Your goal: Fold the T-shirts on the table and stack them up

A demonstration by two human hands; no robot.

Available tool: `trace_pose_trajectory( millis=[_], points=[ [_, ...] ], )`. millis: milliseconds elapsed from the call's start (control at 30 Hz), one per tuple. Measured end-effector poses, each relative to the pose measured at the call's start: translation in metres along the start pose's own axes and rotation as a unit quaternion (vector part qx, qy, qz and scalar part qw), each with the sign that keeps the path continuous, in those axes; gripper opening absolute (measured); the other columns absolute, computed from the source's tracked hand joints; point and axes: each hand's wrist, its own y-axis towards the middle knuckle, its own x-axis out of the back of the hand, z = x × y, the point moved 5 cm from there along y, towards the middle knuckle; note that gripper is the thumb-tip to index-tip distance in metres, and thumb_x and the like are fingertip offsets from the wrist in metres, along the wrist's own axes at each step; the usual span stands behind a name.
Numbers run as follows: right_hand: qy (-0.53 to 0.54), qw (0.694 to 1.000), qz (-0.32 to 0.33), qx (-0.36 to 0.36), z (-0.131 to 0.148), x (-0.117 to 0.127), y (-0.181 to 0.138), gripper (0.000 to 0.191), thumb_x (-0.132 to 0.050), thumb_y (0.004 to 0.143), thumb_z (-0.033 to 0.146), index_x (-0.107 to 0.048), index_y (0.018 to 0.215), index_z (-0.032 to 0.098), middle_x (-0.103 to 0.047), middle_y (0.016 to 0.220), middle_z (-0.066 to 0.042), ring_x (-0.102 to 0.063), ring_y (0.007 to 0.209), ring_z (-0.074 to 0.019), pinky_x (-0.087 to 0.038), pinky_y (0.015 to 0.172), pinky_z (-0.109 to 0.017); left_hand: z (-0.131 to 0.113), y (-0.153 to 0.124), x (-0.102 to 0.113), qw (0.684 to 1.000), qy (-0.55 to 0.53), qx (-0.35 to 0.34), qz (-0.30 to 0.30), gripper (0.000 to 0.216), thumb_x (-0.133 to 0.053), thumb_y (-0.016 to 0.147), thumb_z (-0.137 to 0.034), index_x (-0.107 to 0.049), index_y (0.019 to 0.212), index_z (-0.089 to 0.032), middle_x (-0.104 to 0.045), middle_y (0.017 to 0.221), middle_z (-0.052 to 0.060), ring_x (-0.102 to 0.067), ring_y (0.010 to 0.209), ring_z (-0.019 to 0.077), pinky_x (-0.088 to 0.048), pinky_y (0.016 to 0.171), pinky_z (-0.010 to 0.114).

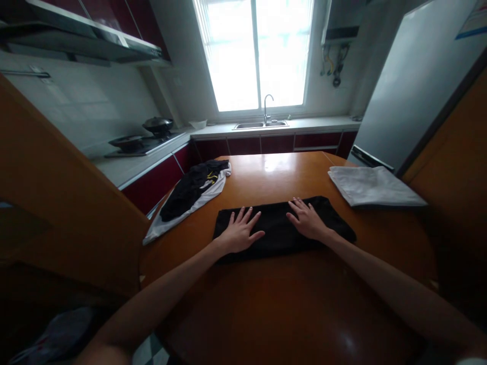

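Observation:
A black garment (276, 225), folded into a long flat bundle, lies crosswise on the wooden table (274, 294) in front of me. My left hand (240, 234) rests flat on its left part, fingers spread and thumb pointing right. On the right part, my right hand (306, 219) lies palm down with the fingers apart. Neither hand grips the cloth. What kind of garment it is cannot be made out.
To the left, black and white clothes (194, 190) lie loosely on the table's edge. A folded white cloth (375, 185) lies at the right, near the fridge (422, 76). Behind stand a counter with a sink (249, 125) and a stove with a pot (158, 125).

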Motion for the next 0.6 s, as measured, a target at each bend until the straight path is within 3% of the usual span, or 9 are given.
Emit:
trace_pose_trajectory(
  millis=[133,333,600],
  points=[
    [-0.026,0.998,-0.042,-0.036,-0.019,0.006,0.007,0.064,-0.03,0.103,0.048,-0.037,0.157,0.014,-0.026,0.165,-0.016,-0.018,0.155,-0.0278,-0.016,0.123,-0.054,-0.01,0.012,0.005,0.999,0.015,-0.018,-0.046,0.078,-0.027,0.098,-0.072,-0.027,0.161,-0.026,-0.015,0.169,0.009,-0.006,0.156,0.0355,-0.007,0.122,0.062],
    [-0.034,0.997,0.018,-0.06,-0.035,-0.016,0.012,0.069,-0.031,0.101,0.053,-0.033,0.158,0.014,-0.02,0.167,-0.015,-0.013,0.156,-0.027,-0.012,0.123,-0.054,-0.008,0.017,-0.012,0.999,0.022,-0.004,-0.043,0.076,-0.027,0.098,-0.073,-0.032,0.159,-0.029,-0.017,0.169,0.007,-0.008,0.156,0.0338,-0.007,0.123,0.061],
    [-0.054,0.991,0.012,-0.118,-0.077,0.003,0.011,0.077,-0.024,0.101,0.062,-0.03,0.159,0.012,-0.018,0.168,-0.016,-0.009,0.156,-0.0292,-0.003,0.122,-0.06,-0.006,0.018,-0.014,0.999,0.024,-0.001,-0.036,0.077,-0.025,0.097,-0.074,-0.031,0.16,-0.029,-0.015,0.169,0.008,-0.006,0.156,0.0331,-0.007,0.123,0.06]
  ],
)
